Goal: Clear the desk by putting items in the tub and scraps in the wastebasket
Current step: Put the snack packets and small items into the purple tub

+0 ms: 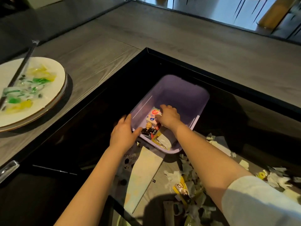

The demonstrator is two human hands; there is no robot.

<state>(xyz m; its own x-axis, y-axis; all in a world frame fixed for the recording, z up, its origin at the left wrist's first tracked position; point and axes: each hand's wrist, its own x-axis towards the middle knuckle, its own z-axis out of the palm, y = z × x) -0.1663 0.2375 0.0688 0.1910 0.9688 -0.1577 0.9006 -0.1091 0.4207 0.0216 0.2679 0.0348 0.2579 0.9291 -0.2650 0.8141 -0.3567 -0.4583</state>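
A purple tub (182, 95) stands low beside the desk, in the middle of the view. My left hand (124, 134) grips its near left rim, thumb inside the wall. My right hand (169, 117) reaches into the tub and holds a white tissue pack with a red flower (154, 114) against the bottom. Beside the pack lie a small figurine (147, 128), a red and black packet (155, 131) and a yellow and white packet (160, 141). Torn paper scraps (187, 175) and a yellow wrapper (180, 188) litter the surface at lower right.
A white plate (53, 88) with green and yellow wrappers and dark chopsticks (21, 66) sits on the grey wooden desk (101, 51) at the left. A pale flat card (143, 173) lies just in front of the tub. The desk's dark edge frames the tub.
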